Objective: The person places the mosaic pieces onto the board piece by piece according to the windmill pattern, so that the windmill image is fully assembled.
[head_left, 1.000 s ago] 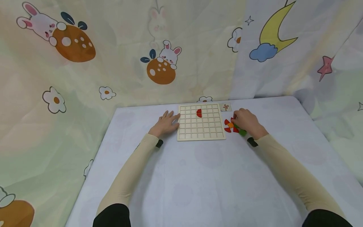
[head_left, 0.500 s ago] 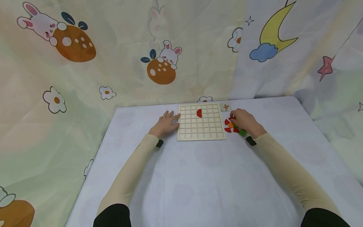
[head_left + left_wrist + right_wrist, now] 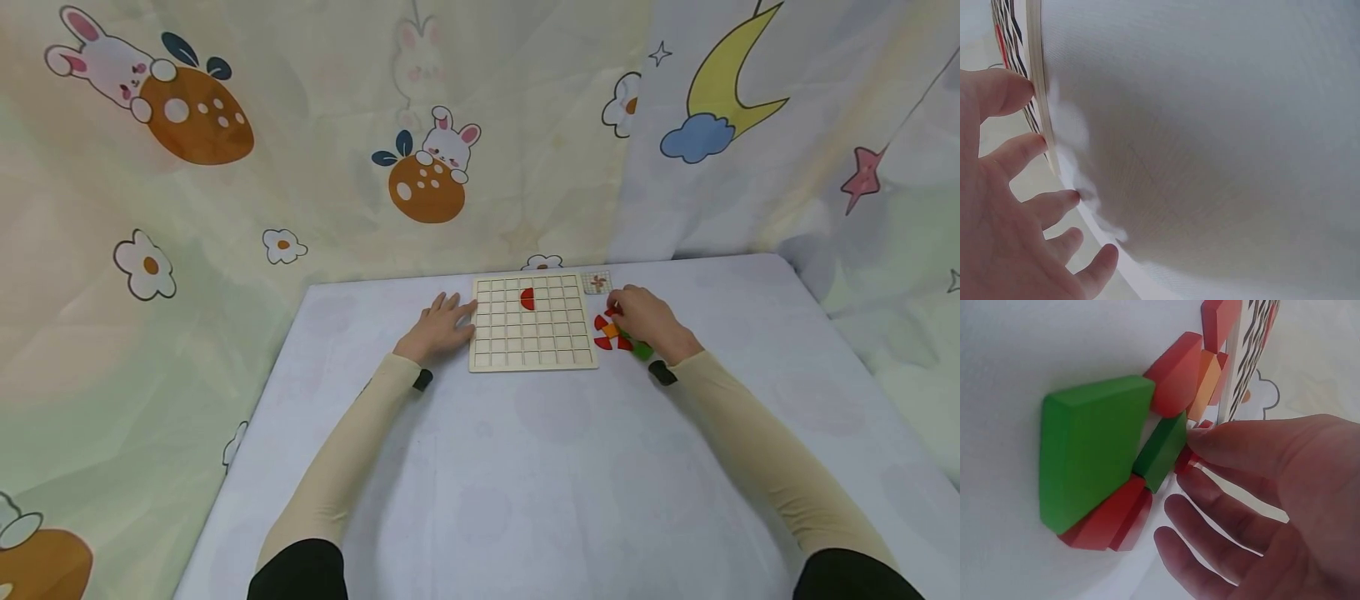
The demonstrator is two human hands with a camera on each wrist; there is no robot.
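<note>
My left hand (image 3: 440, 327) touches the left edge of a pale wooden grid board (image 3: 534, 342) with spread fingers, thumb and index fingertips at its side in the left wrist view. Two red quarter-round pieces (image 3: 527, 299) lie on the board's upper half, forming a half disc. Just right of the board, my right hand (image 3: 651, 319) pinches a small red block (image 3: 1185, 461) between thumb and index finger; the fingers partly hide it. Around it lie a large green block (image 3: 1097, 447), a smaller green block (image 3: 1163, 453), an orange block (image 3: 1205, 384) and several red blocks (image 3: 1175, 378).
A small pattern card (image 3: 597, 283) lies at the board's upper right corner. White cloth covers the table (image 3: 525, 483). Behind its far edge hangs a printed curtain (image 3: 330, 150).
My right hand has shifted slightly left and toward the far side among the blocks. The left hand and the board have stayed in place.
</note>
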